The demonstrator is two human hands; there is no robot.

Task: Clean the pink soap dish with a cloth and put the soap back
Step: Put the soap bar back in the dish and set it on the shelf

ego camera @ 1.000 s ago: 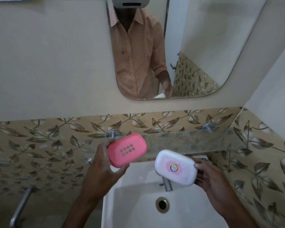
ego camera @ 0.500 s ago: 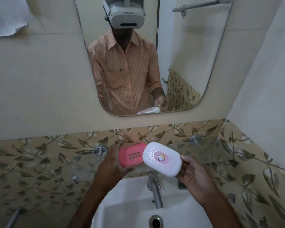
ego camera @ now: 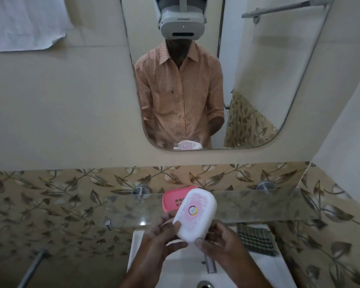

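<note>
Low centre, the left hand (ego camera: pixel 160 235) and right hand (ego camera: pixel 222 240) both grip the lower end of the white rounded soap bar (ego camera: pixel 195 215). It looks stiff, light and probably slippery, so it is safest held across its long edges. Just behind, the pink plastic soap dish (ego camera: pixel 172 199) sits on the glass shelf (ego camera: pixel 258 202).

The left hand (ego camera: pixel 162 235) and right hand (ego camera: pixel 222 240) meet over the sink (ego camera: pixel 264 267), in front of the glass shelf (ego camera: pixel 258 204), holding a rounded cover (ego camera: pixel 195 215) between them, with the soap dish (ego camera: pixel 172 201) directly behind it at shelf level. The tap (ego camera: pixel 210 265) stands beneath the right hand; a cloth (ego camera: pixel 256 240) lies to the right on the sink's rear edge, below the shelf. The mirror (ego camera: pixel 268 69) hangs above.
</note>
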